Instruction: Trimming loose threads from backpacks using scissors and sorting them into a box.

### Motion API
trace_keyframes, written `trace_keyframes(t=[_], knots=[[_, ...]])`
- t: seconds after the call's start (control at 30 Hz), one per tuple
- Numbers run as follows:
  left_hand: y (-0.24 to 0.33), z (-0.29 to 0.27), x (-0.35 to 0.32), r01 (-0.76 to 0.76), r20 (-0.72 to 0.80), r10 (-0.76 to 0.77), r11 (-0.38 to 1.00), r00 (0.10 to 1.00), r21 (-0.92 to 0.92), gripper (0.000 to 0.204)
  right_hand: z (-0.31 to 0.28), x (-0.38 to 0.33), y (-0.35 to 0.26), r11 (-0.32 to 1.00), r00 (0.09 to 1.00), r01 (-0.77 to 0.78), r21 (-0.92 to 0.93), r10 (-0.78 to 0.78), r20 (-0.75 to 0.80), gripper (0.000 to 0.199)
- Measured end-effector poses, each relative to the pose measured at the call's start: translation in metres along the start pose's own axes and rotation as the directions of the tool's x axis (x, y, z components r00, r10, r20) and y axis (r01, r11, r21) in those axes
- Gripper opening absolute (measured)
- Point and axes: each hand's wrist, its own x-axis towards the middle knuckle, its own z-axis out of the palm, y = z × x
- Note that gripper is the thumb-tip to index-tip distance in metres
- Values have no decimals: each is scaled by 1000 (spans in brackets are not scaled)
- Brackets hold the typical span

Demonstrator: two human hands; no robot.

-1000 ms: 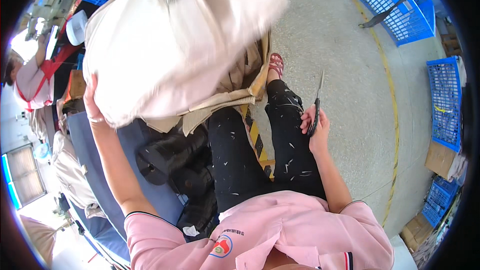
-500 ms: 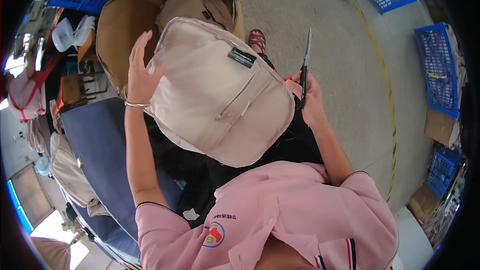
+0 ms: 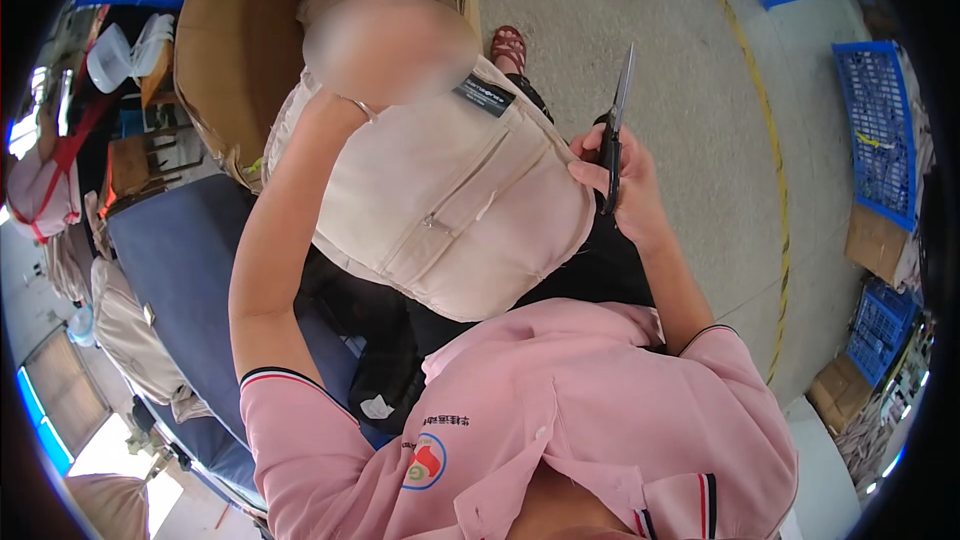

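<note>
Backpack lay between the hands, long axis slanting away; left hand, blurred, grip unclear; right hand gripped scissors touching its edge.

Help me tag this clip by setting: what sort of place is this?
Probably a bag-making or sewing workshop. The person holds a finished beige backpack on the lap, with scissors in the right hand. A big cardboard box of beige bags stands ahead, and blue plastic crates line the concrete floor.
</note>
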Motion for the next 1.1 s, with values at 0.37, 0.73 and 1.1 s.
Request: trace_keyframes(t=[0.37,0.73,1.1], knots=[[4,-12,1,-68,-100,65,997,993,-27,8,-4,1,-4,988,1000,-28,-155,26,-12,27],[-8,-22,-2,-95,64,115,962,991,-257,14,11,13,-35,367,961,267,-891,-172,217,62],[-5,-24,-6,-100,42,117,953,992,-287,11,21,43,-45,195,943,333,-923,-54,329,66]])
